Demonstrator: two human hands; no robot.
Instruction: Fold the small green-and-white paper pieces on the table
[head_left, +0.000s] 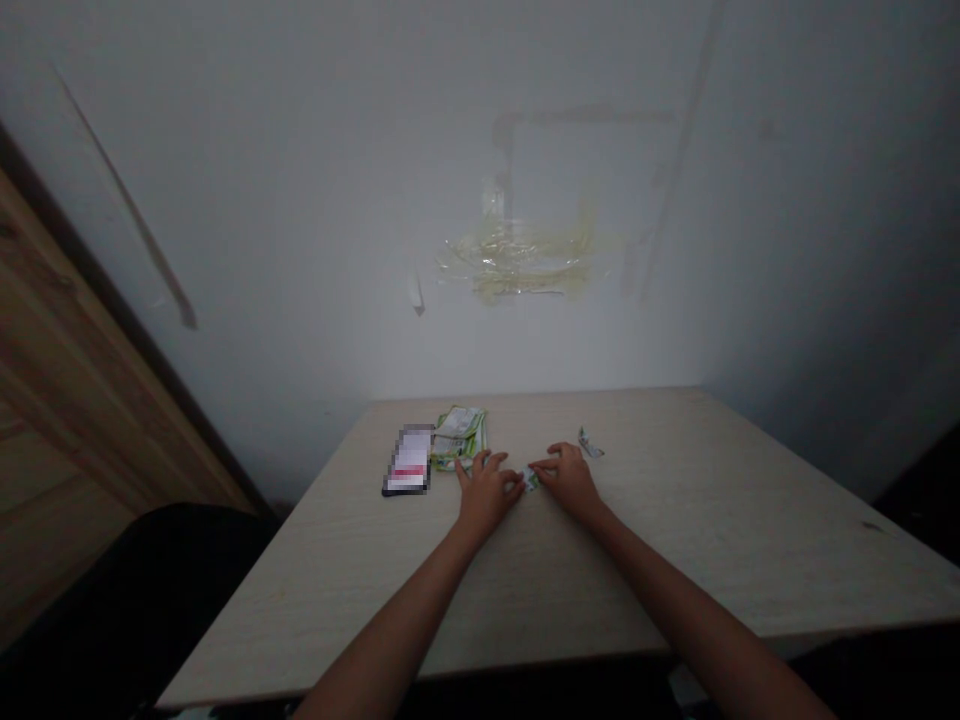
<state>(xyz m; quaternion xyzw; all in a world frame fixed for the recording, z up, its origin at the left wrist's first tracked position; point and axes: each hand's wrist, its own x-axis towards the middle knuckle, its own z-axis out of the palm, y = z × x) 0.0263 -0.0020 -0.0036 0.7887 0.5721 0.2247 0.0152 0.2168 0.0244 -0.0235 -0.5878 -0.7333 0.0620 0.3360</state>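
Observation:
A small green-and-white printed piece of paper or wrapper point(531, 480) lies between my two hands, low over the table. My left hand point(486, 492) pinches its left edge with thumb and a finger, the other fingers spread toward the packets. On the opposite side, my right hand point(573, 484) grips the piece between its fingertips. Just beyond my left fingers are several green-and-white packets point(460, 430), flat and partly stacked. A crumpled strip of wrapper point(590, 443) rests behind my right hand.
A phone with a blurred screen point(409, 460) lies left of the packets on the pale wooden table point(675, 560). The table's far edge meets a wall point(300, 200) bearing old clear tape point(525, 260). At the left are a wooden panel point(90, 370) and a dark object point(150, 590).

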